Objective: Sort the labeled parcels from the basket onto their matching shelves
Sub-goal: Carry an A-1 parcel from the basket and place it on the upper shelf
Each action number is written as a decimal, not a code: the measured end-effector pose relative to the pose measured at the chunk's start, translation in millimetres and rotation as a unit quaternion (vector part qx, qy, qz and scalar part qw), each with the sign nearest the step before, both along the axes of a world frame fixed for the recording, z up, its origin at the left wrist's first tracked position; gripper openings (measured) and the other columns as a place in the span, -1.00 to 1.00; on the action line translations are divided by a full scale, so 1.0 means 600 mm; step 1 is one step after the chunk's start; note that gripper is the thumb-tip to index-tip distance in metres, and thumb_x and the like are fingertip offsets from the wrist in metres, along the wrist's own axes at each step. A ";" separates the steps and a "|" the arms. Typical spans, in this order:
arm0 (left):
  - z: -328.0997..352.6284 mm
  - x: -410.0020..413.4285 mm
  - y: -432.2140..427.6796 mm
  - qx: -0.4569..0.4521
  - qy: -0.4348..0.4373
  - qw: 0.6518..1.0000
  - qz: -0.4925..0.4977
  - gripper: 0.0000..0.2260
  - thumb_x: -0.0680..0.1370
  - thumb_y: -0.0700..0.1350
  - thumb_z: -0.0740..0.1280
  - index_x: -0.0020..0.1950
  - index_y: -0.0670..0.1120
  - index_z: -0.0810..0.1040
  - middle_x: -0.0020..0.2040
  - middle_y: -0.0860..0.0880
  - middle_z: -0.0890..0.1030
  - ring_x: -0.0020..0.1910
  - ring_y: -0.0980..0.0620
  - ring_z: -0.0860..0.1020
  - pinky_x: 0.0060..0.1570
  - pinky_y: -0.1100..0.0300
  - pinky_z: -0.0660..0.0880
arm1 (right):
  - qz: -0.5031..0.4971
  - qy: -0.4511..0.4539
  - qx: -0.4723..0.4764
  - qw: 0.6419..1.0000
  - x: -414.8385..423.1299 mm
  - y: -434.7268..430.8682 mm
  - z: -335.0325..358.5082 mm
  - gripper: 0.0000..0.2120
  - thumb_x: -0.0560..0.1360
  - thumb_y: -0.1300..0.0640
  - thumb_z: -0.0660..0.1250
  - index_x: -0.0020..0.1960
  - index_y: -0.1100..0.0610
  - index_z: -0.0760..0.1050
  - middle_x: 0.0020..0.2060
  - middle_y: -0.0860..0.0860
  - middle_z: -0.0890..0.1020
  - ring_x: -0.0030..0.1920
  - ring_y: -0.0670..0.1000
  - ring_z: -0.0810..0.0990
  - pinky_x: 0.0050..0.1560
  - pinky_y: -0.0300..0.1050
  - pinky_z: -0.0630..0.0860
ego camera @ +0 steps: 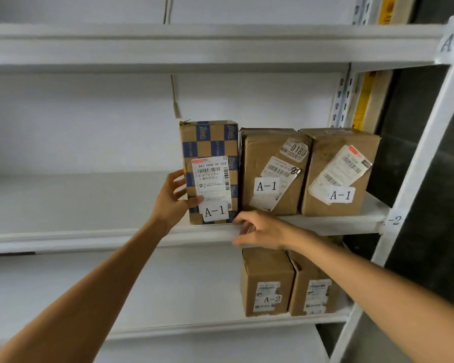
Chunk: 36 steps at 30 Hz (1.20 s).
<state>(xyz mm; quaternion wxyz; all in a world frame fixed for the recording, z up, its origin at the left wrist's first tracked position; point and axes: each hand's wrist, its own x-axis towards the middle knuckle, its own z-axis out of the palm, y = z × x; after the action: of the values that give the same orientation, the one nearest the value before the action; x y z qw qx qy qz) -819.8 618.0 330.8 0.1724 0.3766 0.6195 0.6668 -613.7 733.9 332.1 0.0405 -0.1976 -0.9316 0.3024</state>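
The checkered parcel (210,142), marked A-1, stands upright at the front edge of the shelf (89,237), close beside a plain A-1 parcel (270,163). The left hand (172,203) has its grip clamped on the parcel's left side, thumb across the front. The right hand (260,230) hangs by the lower right corner, fingers loosely curled and holding nothing; whether it touches is unclear. The parcel should probably be slid squarely back, label outward.

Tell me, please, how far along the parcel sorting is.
Done: two plain A-1 boxes on the middle shelf, two boxes below, one reading A-2. In hand: left hand grips the checkered A-1 parcel beside them; right hand hovers near its corner. Left: unclear, basket not visible.
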 end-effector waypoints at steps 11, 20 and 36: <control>-0.020 -0.033 -0.173 -0.209 0.245 0.938 0.131 -0.70 0.37 -0.15 0.54 0.06 -0.04 0.61 -0.05 0.03 0.64 -0.07 0.07 0.61 -0.07 0.24 0.54 | 0.108 -0.061 0.092 0.988 -0.123 -0.120 0.016 -0.43 0.40 -0.07 0.45 0.34 0.07 0.41 0.10 -0.01 0.55 0.07 -0.01 0.54 0.11 -0.04 0.54; -0.048 -0.047 -0.459 -0.482 0.318 0.780 0.241 -0.68 0.41 0.04 0.47 0.13 0.05 0.56 0.04 0.08 0.61 -0.03 0.05 0.57 -0.05 0.13 0.55 | 0.277 -0.042 0.155 0.947 -0.301 -0.325 -0.008 -0.44 0.37 -0.08 0.44 0.32 0.03 0.42 0.12 -0.02 0.54 0.06 0.00 0.54 0.09 -0.05 0.53; -0.168 0.405 -0.884 -0.568 -0.131 0.605 0.543 -0.67 0.39 0.03 0.45 0.11 -0.03 0.57 0.06 -0.02 0.62 0.06 -0.03 0.56 0.00 0.12 0.51 | 0.721 0.016 0.163 0.673 -0.213 -0.836 -0.125 -0.48 0.39 -0.01 0.42 0.29 0.12 0.43 0.01 0.02 0.53 0.02 0.07 0.53 0.00 -0.04 0.52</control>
<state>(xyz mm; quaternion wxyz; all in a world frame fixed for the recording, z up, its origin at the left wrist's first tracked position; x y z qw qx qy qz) -576.9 87.9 230.0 0.0371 -0.2932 0.9353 0.1947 -741.6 232.1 257.2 -0.1442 0.5505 -0.8180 0.0838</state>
